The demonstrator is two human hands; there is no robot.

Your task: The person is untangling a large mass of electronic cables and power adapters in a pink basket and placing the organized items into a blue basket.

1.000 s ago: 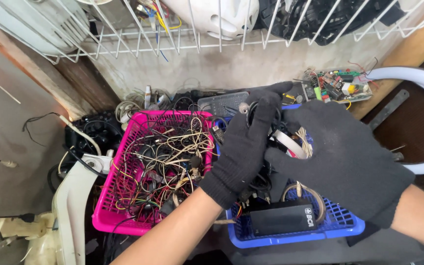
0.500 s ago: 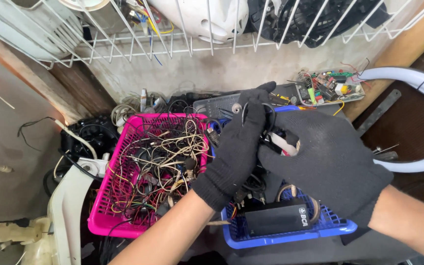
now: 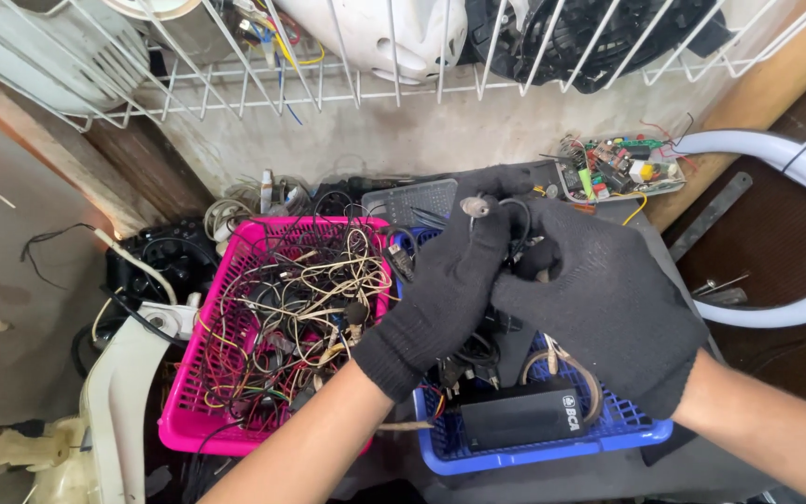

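At the far left we see a pale plastic housing [image 3: 118, 411] standing near us, with a white cable [image 3: 137, 266] and dark cords trailing over it. Just right of it sits the pink basket [image 3: 188, 411], packed with a tangle of thin wires [image 3: 300, 299] in beige, black and red.

Our left hand [image 3: 440, 299], in a black knit glove, rises from the near edge over the gap between the two baskets. Its fingers are curled together, and the thumb and forefinger pinch a small grey plug [image 3: 474, 206] at the top, held above the far end of the blue basket. A thin black cable [image 3: 515, 224] loops from the plug down between both hands.

Our right hand [image 3: 608, 299], gloved the same way, presses against the left hand from the right. Its fingers are bent inward around the black cable; how tightly they close we cannot tell, as the glove hides the tips.

Below both hands lies the blue basket [image 3: 552, 453], holding a flat black box [image 3: 520, 418] and more cords. Farther back rests a green circuit board [image 3: 618, 168], and at the far right a white curved tube [image 3: 795, 168] bends around. A white wire rack [image 3: 375, 75] runs along the far side.
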